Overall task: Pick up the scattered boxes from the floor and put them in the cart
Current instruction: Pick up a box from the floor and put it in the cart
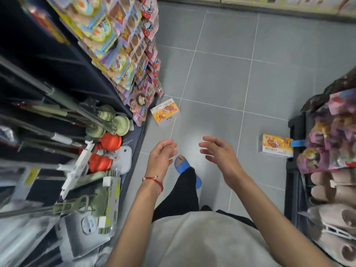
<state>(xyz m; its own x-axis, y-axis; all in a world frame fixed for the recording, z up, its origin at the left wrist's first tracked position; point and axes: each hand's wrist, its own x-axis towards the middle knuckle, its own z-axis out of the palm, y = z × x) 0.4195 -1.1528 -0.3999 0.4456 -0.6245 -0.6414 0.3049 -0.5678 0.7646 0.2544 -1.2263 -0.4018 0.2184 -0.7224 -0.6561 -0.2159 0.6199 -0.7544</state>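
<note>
Nothing readable. Print on the far box point(165, 113), ahead of the left hand point(161, 158), all blur; likewise the near box point(277, 146), right of the right hand point(217, 153).

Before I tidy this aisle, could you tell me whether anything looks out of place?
Yes. Two orange boxes lie on the floor: the left box askew beside the card rack, the right box beside the dark shelf.

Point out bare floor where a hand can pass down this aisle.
Bare grey tiles fill the aisle's middle, between the left box and the right box, and beyond them. Crowded: the left rack of hanging packets and the packed right shelf.
</note>
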